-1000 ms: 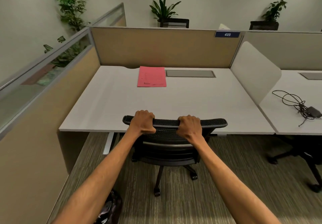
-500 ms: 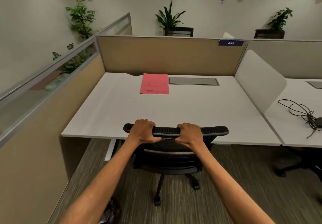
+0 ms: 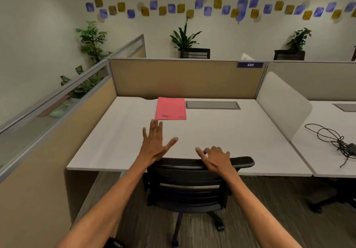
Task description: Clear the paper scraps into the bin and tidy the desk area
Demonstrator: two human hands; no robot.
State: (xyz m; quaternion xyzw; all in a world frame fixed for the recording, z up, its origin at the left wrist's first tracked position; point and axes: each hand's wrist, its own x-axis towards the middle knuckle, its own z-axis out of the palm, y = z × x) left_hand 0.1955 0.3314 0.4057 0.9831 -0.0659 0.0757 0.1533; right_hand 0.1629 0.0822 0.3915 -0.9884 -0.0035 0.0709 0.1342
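Paper on the tabletop comes down to one pink sheet, which I see lying flat near the back edge, just left of a grey recessed hatch and close to the tan partition. I can make out no loose scraps on the white surface from this view. My left hand is spread open, fingers splayed, raised over the tabletop with its fingertips just short of the sheet's near corner and holding nothing. My right hand is loosely open, fingers curled over the top rail of the black mesh chair, resting there rather than clamping. The chair stands pushed in at the front edge of the tabletop. To the right, past a white divider panel, a tangled black cable lies on the neighbouring desk. A blue plate reading 435 sits on the partition's top edge. At the bottom edge, by my left forearm, something dark shows; I cannot tell what it is.
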